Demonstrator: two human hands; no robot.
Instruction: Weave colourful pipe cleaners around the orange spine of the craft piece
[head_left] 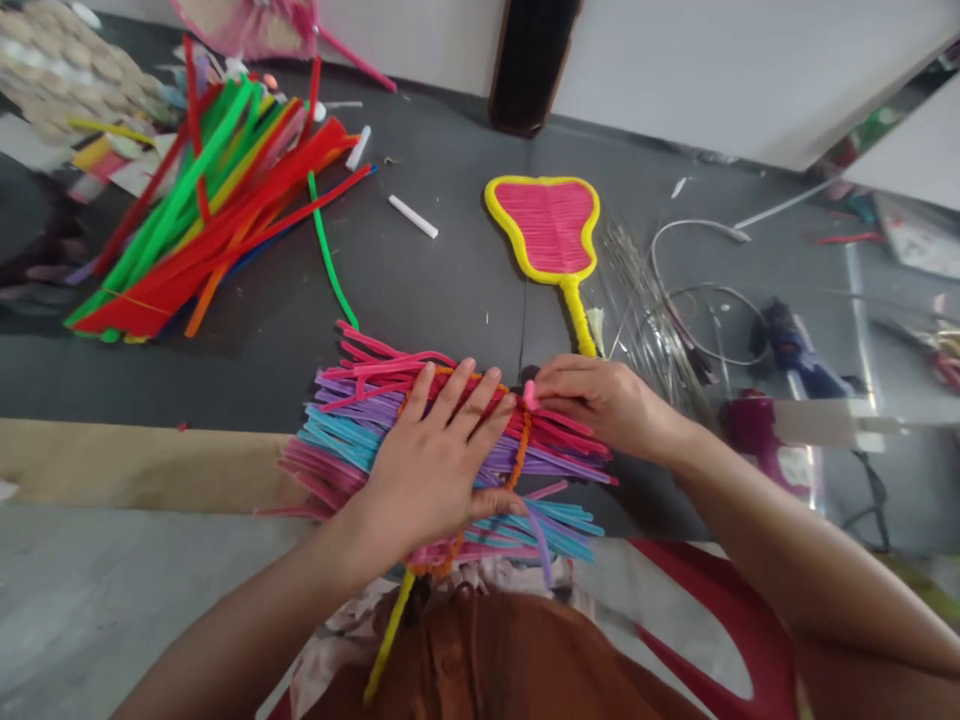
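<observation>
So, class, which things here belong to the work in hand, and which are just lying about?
Seemingly in use: pink strips, purple strips, blue strips, twisted orange strip.

Seemingly lying about: yellow-rimmed pink paddle, strip bundle, loose green strip, white stick, thin wires.

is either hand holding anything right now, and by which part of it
The right hand appears to pinch a pink fuzzy stem near its visible tip; the left hand lies spread over the colorful stems with no clear grip.

Soft, muted light; pale glare on tabletop (855, 265), right; edges blurred.
</observation>
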